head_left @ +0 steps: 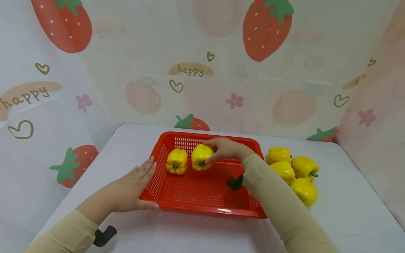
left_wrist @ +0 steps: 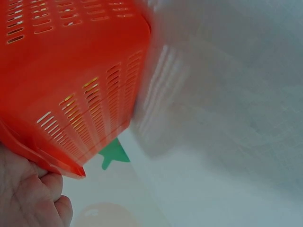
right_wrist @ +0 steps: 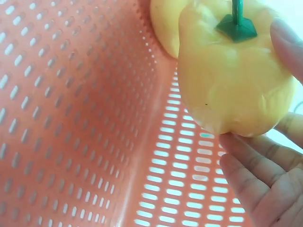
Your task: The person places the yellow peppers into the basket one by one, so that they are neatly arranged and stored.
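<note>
Sleeve [head_left: 278, 196] over basket rim [head_left: 205, 208] | right fingers [head_left: 213, 141] pinch pepper [head_left: 200, 157] | left fingers [head_left: 145, 170] straight at rim | nearside room inside

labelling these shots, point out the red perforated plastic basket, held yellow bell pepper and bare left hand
Red perforated plastic basket [head_left: 205, 209], head view, front rim
Held yellow bell pepper [right_wrist: 232, 87], right wrist view, mid-body
Bare left hand [head_left: 129, 188], head view, back of hand

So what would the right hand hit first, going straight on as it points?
Past the yellow pepper it holds, the right hand would likely meet the other pepper in the red basket; depth is unclear.
</note>
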Tool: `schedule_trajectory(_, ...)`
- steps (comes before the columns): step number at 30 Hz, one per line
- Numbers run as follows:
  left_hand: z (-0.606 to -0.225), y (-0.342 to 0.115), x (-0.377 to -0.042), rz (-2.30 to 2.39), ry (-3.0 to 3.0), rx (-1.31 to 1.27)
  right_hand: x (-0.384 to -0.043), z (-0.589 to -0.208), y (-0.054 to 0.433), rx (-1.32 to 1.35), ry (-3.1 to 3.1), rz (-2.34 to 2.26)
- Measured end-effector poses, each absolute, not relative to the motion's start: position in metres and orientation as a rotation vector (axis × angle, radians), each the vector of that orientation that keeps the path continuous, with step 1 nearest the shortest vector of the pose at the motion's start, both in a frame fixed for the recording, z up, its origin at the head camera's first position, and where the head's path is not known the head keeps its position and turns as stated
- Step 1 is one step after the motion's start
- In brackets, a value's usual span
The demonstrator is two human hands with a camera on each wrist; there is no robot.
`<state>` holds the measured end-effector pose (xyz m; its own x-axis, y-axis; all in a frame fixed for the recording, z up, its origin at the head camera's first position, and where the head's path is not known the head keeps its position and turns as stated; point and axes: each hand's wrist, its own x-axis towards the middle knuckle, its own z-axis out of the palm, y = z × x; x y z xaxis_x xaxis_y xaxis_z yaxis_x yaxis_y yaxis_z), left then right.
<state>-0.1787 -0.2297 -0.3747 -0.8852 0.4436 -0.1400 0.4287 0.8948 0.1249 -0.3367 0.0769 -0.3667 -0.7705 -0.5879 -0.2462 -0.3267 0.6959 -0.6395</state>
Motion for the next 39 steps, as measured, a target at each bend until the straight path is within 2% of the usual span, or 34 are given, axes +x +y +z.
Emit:
schedule_trajectory(19, -0.373, -0.229, -0.179, 0.14, 2.902, 0.684, -0.343, -0.375, 0.073, -0.612, 2.419, -0.844)
schedule_trajectory(39, -0.377, -0.23, -0.179, 0.129, 2.906, 0.679, -0.341, -0.392, 0.061, -0.72, 2.421, -0.731)
